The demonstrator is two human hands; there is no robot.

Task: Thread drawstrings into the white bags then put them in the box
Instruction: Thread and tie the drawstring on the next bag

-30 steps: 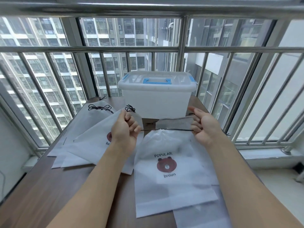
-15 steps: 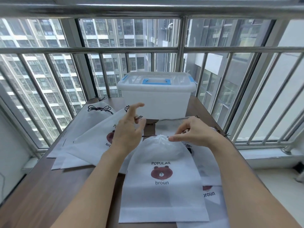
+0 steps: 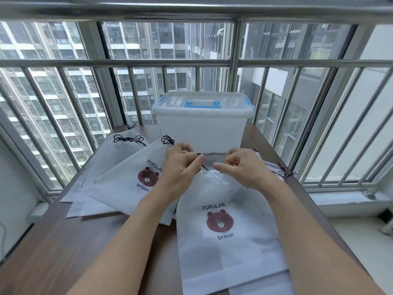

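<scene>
Item one, far left on my wooden table (image 3: 63,241): a fanned pile of white bags (image 3: 119,188) lying flat, black cords knotted at their tops, the uppermost printed with a brown bear and the words POPULAR and broun.

Item two: my left hand (image 3: 180,167), curled above the near bag's neck, thumb and fingers pinched on a thin dark drawstring (image 3: 204,167) (only a short piece shows between the two hands).

Item three, centre rear: the translucent box (image 3: 202,128) with its lid on, blue handle and blue clips, standing at the table's far edge just behind both hands.

Item four: the near white bag (image 3: 223,241), flat on the table below my hands, its top gathered into puckers, same bear print facing up.

Item five: my right hand (image 3: 242,167), fingers bunched at the gathered neck; I cannot tell whether it grips cord or cloth.

Item six, far right: further bag tops (image 3: 274,170) with dark cord ends, partly hidden behind my right wrist.
</scene>
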